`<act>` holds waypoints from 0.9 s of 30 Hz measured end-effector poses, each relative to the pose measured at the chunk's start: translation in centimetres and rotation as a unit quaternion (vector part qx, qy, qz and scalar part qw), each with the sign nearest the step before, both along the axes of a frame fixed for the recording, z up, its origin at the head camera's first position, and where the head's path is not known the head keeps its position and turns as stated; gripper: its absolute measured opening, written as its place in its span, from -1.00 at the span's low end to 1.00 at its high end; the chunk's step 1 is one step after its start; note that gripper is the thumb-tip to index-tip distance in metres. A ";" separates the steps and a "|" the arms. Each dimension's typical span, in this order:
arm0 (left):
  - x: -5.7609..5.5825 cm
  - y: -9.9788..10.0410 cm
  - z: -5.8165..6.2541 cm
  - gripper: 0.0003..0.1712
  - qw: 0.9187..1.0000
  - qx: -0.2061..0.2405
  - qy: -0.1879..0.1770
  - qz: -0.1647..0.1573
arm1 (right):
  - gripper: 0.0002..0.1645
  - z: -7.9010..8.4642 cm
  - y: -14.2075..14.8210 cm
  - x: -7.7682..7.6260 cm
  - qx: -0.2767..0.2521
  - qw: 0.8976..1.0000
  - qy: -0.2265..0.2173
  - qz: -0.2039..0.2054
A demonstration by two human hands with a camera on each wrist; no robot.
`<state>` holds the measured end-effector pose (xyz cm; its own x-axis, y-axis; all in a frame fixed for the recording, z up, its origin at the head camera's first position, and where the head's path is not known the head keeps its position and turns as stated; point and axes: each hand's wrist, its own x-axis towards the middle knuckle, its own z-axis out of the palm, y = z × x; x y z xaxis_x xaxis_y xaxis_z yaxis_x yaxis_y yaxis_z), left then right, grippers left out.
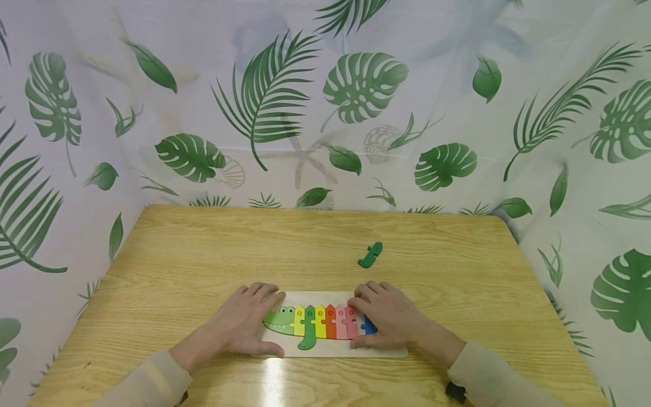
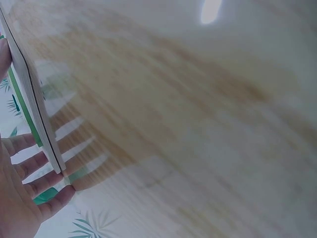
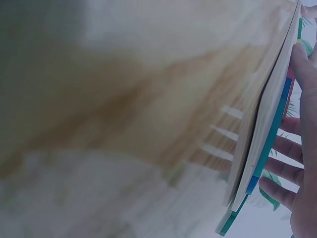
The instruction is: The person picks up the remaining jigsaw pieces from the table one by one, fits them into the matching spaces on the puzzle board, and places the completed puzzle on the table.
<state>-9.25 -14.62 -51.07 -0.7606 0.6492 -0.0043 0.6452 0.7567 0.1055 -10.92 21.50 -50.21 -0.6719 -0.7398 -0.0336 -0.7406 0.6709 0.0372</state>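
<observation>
A pale wooden board (image 1: 325, 297) bearing a numbered crocodile puzzle lies on the table. The green head piece (image 1: 280, 322) is at its left, followed by yellow, green, orange-red and pink pieces. A bare strip shows between the last pink piece (image 1: 351, 323) and a blue piece (image 1: 368, 326). My left hand (image 1: 244, 322) spans the board's left end, thumb along the near edge and fingers spread. My right hand (image 1: 389, 317) rests over the right end, partly hiding the blue piece. In the right wrist view, a dark green piece (image 3: 232, 218) juts past the board's end.
A loose dark green puzzle piece (image 1: 370, 255) lies beyond the board, to the right. The wood-grain table (image 1: 229, 243) extends back to a leaf-patterned cloth wall (image 1: 285, 169), with more cloth at both sides.
</observation>
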 end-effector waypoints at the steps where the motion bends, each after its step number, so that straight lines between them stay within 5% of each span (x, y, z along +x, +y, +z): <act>1: 0.0 0.0 0.0 0.31 1.000 -0.001 0.000 0.000 | 0.05 0.0 0.0 0.0 0.001 1.000 0.000 0.000; 27: 0.0 0.0 -0.1 0.32 1.000 -0.004 0.000 0.001 | 0.04 -0.1 -0.2 -0.1 0.006 1.000 0.018 0.007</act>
